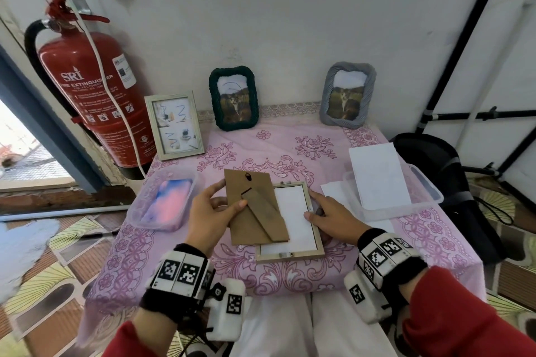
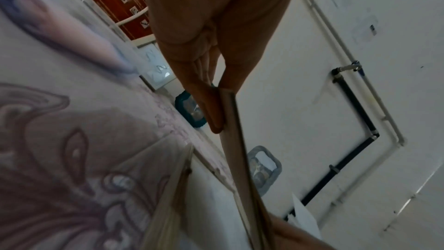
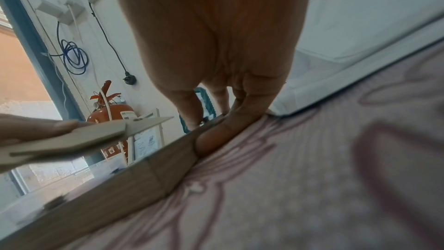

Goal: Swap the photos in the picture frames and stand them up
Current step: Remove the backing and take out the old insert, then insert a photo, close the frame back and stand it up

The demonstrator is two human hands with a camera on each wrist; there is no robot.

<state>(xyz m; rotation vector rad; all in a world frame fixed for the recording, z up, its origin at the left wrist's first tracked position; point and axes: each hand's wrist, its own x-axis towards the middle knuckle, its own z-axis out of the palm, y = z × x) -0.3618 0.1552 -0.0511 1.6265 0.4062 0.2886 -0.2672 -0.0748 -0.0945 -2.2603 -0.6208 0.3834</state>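
A light wooden frame (image 1: 290, 255) lies face down on the pink tablecloth, and a white sheet (image 1: 295, 211) shows in its opening. My left hand (image 1: 208, 209) pinches the brown backing board (image 1: 252, 211) with its folding stand, held above the frame's left half. In the left wrist view the board (image 2: 238, 140) is edge-on between thumb and fingers (image 2: 211, 105). My right hand (image 1: 327, 214) rests on the frame's right rail, thumb on the white sheet. The right wrist view shows a straight finger (image 3: 223, 132) against the outer side of the frame (image 3: 120, 187).
Three frames stand at the back: a wooden one (image 1: 174, 124), a dark green one (image 1: 233, 98) and a grey one (image 1: 346, 95). One clear box (image 1: 139, 211) holds a pink-blue photo, another (image 1: 429, 197) holds white sheets. A fire extinguisher (image 1: 87, 90) stands at the left.
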